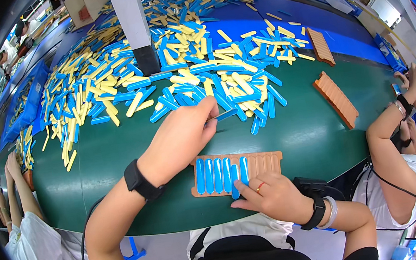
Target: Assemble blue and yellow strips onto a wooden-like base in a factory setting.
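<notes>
Had a blue strip (236,194) jutting from the near side of a brown tray (276,156) beneath the right hand (279,199), with that grip impossible to tell, and clamped a second strip (227,114) in the left hand (180,138) over the green worktop (298,134), perhaps risking skewed seating from uneven pressing.

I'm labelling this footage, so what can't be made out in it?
All in the head view:
Left hand: some fingers, hidden behind its back.
Brown grooved tray: lower right part, covered by the right hand.
Blue-and-yellow strip pile: buried strips, under others; far strips, too small to count.
</notes>
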`<state>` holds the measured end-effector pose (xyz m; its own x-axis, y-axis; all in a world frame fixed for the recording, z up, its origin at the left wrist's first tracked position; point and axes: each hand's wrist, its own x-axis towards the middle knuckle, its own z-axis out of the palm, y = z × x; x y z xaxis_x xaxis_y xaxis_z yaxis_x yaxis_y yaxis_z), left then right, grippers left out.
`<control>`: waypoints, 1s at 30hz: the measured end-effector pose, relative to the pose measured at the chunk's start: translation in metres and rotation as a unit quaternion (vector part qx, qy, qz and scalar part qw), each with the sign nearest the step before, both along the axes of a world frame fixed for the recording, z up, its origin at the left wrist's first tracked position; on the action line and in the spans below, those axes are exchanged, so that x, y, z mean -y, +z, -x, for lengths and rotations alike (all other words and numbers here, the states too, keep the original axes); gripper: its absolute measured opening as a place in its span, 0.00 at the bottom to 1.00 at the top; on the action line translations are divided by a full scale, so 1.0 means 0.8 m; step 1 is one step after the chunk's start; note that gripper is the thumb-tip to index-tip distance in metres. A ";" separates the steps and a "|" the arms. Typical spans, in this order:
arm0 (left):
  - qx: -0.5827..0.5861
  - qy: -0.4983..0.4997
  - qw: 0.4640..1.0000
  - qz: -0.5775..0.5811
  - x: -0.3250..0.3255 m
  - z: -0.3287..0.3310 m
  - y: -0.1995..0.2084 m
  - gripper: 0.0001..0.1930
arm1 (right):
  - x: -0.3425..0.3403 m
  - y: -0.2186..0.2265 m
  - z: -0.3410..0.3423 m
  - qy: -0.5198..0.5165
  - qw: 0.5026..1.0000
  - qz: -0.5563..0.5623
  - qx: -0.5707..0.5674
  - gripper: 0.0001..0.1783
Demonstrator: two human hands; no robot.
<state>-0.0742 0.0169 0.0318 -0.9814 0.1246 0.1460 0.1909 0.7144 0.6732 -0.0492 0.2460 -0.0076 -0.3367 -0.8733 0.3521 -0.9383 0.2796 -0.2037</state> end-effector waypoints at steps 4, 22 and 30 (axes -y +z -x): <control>0.040 0.015 0.999 -0.026 0.001 -0.021 0.000 0.06 | 0.001 -0.003 0.012 -0.042 0.997 -0.014 -0.059 0.19; 0.060 0.078 0.980 -0.171 0.020 -0.051 -0.014 0.04 | 0.019 0.012 0.032 -0.015 0.999 -0.044 0.019 0.19; 0.045 0.083 0.983 -0.156 0.020 -0.056 -0.016 0.05 | 0.013 0.019 0.033 -0.055 0.998 -0.010 0.033 0.18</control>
<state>-0.0294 0.0008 0.0190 -0.9951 -0.0758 0.0641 0.0191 0.4869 0.8733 -0.0759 0.2359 0.0075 -0.4524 -0.8364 0.3095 -0.8866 0.3844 -0.2572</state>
